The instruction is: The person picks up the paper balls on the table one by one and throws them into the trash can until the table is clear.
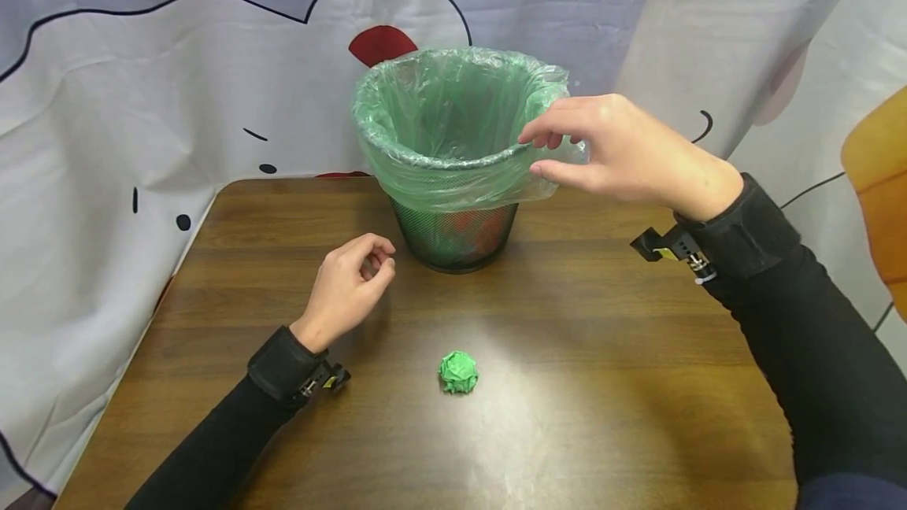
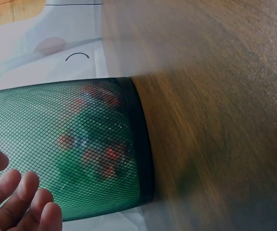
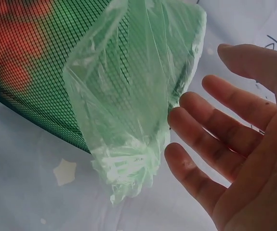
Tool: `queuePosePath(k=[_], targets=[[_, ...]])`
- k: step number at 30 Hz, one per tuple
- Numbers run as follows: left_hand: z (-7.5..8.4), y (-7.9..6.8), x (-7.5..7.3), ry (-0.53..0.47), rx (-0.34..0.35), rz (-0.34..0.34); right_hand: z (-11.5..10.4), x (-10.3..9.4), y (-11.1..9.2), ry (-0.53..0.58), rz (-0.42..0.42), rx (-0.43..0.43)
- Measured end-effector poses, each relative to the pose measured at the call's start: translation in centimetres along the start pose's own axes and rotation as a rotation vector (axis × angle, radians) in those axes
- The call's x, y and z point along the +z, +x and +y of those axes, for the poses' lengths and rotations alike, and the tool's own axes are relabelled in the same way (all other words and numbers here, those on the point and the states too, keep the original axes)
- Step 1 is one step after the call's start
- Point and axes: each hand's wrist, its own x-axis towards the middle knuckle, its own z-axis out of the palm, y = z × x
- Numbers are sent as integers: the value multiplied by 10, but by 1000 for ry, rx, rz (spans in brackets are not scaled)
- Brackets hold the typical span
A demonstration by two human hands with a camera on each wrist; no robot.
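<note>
A black mesh wastebasket stands upright at the back of the table, lined with a translucent green plastic bag folded over its rim. Beside the rim's right side hovers my right hand, fingers spread and nothing held. In the right wrist view, its fingertips are close to the bag's loose gathered edge; contact is unclear. My left hand, loosely curled and holding nothing, is left of the basket's base. Nearer the front lies a crumpled green paper ball. Red and green shapes show through the mesh.
The brown wooden table carries the basket and the paper ball. Behind it hangs a pale printed curtain, close to the back of the basket. An orange-yellow shape is at the right edge of the head view.
</note>
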Motion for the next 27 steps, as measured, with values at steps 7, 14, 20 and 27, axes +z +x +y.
queuePosePath(k=[7,14,20,27], targets=[[0,0,1,0,-1,-10,-5,9,-9,27,-11,-23],[0,-1,0,-3,-2,-24,-5,21,-18,76,-48,-19],[0,-3,2,3,2,-43,-4,35,-28,78,-103,17],[1,-6,2,17,15,-69,-3,50,-36,86,-169,80]])
